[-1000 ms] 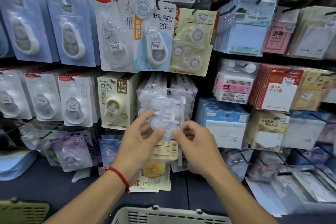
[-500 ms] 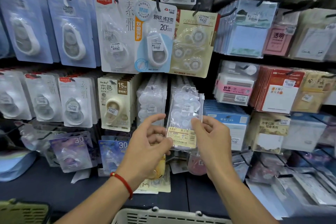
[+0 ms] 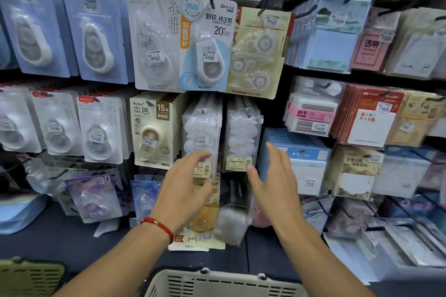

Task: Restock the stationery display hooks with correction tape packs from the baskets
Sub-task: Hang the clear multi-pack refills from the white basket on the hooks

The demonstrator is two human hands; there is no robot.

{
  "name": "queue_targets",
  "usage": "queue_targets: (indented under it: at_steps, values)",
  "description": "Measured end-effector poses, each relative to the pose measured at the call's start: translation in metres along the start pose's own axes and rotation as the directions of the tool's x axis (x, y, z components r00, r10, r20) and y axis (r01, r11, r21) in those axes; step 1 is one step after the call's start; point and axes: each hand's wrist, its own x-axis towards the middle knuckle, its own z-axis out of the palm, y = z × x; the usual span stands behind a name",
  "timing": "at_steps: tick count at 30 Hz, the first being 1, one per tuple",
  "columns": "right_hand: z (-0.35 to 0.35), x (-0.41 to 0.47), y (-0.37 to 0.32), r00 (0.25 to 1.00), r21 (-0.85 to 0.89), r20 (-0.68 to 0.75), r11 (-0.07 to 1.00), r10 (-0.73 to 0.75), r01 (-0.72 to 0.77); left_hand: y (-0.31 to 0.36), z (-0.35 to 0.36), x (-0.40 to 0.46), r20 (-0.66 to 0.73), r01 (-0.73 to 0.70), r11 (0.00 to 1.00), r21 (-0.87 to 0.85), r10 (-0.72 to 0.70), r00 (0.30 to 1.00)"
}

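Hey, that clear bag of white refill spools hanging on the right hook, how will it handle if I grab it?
The clear bag is thin glossy film, so probably floppy and a little slippery. Its small plastic spools suggest it is light. Hanging from one hook, it would likely swing when pushed.

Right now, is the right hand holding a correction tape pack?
No, the right hand is open with fingers spread beside the clear correction tape pack, which hangs on its hook.

My display wall (image 3: 277,113) carries rows of hooks. Taking the beige 15M pack (image 3: 154,131) as my mark: two clear correction tape packs (image 3: 201,130) hang just right of it, white packs (image 3: 101,128) left, sticky notes (image 3: 311,108) far right.
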Motion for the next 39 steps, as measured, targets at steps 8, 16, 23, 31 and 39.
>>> queue_targets:
  at_steps: [8, 16, 23, 31, 39]
  values:
    - [0.026, 0.014, 0.051, 0.875, -0.221, 0.46, 0.974, 0.15, -0.051, -0.033, 0.004, -0.009, 0.258, -0.007, 0.988, 0.153, -0.033, 0.966]
    - [0.1, -0.077, 0.163, 0.43, -0.332, 0.868, 0.934, 0.247, 0.134, -0.09, 0.066, -0.086, 0.795, -0.26, 0.821, 0.509, -0.332, 0.508]
    - [0.118, -0.104, 0.179, 0.779, -0.125, 0.627, 0.987, -0.002, 0.104, -0.093, 0.085, -0.068, 0.747, -0.076, 0.862, 0.501, -0.386, 0.542]
    - [0.047, -0.051, 0.131, 0.919, 0.22, 0.377, 0.975, -0.117, 0.034, -0.068, 0.093, -0.043, 0.639, 0.341, 0.931, 0.131, -0.342, 0.689]
    - [-0.008, -0.003, 0.06, 0.956, 0.592, 0.241, 0.756, 0.165, -0.28, -0.028, 0.067, -0.029, 0.609, 0.571, 0.748, -0.339, -0.288, 0.739]
